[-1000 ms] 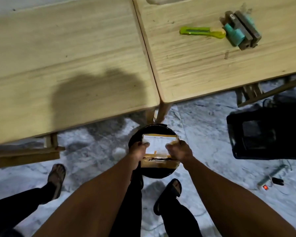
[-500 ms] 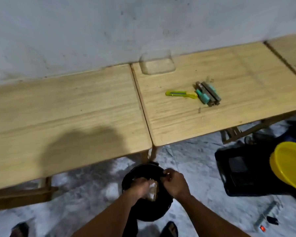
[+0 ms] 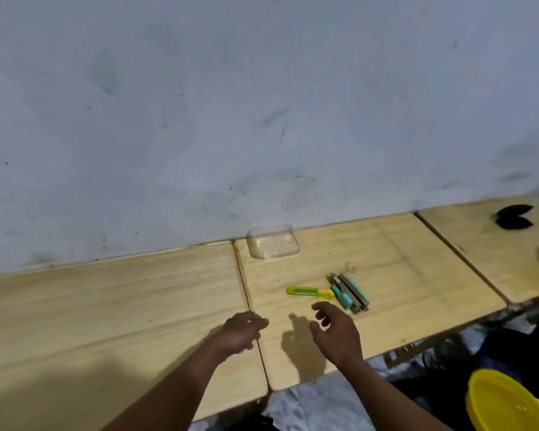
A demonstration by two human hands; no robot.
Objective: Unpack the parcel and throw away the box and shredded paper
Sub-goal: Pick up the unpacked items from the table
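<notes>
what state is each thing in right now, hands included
left hand: empty, fingers loosely curled, over the tabletop
right hand: empty, open, fingers spread
cutter: lying flat on the table, no blade visible
teal and grey bundle: lying flat beside the cutter
clear tub: upright against the wall, looks empty
yellow lid: below the table edge, partly out of frame

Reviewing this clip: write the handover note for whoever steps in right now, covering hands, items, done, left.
Left hand: empty, fingers loosely curled, above the table seam.
Right hand: empty, open, above the middle table.
On that table: yellow utility knife, teal-and-grey items beside it, clear plastic container by the wall.
Box and shredded paper: not in view, so disposal cannot be confirmed here.
Left: check the bin.
</notes>
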